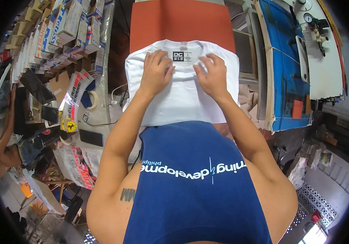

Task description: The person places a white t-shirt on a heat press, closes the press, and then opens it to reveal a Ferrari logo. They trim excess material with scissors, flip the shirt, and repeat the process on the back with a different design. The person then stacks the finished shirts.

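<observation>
White shirt: one, [184,97] its collar edge turned away from the wearer, draped over a red board [181,24] that shows beyond it.
Collar print: one dark square block [178,56], inside the white shirt's neckline, between the two hands.
Left hand: one [157,70], on the white shirt left of the print, fingers bent and spread; whether they pinch cloth, one cannot tell.
Right hand: one [212,75], on the white shirt right of the print, fingers likewise curled; a pinch cannot be made out.
Tabletop items: one dark phone [91,138] and one tape roll [89,99], on the tabletop [98,117] left of the white shirt.
Boxes: many narrow cartons [71,25], stacked beyond the tabletop items, far left of the white shirt; too crowded to count.
Equipment: one blue panel [285,73] and one round gauge [308,17], right of the white shirt.
</observation>
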A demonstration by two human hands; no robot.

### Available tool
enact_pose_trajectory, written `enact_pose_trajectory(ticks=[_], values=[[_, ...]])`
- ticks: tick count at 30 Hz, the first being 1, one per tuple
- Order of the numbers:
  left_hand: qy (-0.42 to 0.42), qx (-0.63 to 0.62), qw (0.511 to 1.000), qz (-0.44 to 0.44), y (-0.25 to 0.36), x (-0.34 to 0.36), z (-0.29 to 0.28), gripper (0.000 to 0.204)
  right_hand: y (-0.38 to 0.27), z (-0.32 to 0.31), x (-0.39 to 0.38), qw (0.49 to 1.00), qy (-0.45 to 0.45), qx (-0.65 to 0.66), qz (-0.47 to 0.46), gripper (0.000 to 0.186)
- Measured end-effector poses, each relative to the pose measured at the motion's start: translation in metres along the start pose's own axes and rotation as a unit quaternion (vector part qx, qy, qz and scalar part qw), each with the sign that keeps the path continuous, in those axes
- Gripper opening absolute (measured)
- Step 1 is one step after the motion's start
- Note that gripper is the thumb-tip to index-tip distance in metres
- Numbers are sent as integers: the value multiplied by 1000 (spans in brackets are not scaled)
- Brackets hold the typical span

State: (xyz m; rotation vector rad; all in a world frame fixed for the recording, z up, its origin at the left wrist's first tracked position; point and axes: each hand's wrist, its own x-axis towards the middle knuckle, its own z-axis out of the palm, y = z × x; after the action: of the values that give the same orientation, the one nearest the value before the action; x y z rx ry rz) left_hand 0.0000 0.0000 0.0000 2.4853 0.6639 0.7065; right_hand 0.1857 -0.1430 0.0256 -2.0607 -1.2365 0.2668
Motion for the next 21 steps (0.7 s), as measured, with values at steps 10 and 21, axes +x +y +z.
enact_pose_trajectory(ticks=[10, 21], values=[[5, 39, 998, 46, 0, -1, 6, 28, 12, 27, -2, 970, 48, -159, -179, 34], [-21, 84, 995, 52, 5, 1, 3, 36, 9, 27, 0, 972, 25, -138, -187, 45]])
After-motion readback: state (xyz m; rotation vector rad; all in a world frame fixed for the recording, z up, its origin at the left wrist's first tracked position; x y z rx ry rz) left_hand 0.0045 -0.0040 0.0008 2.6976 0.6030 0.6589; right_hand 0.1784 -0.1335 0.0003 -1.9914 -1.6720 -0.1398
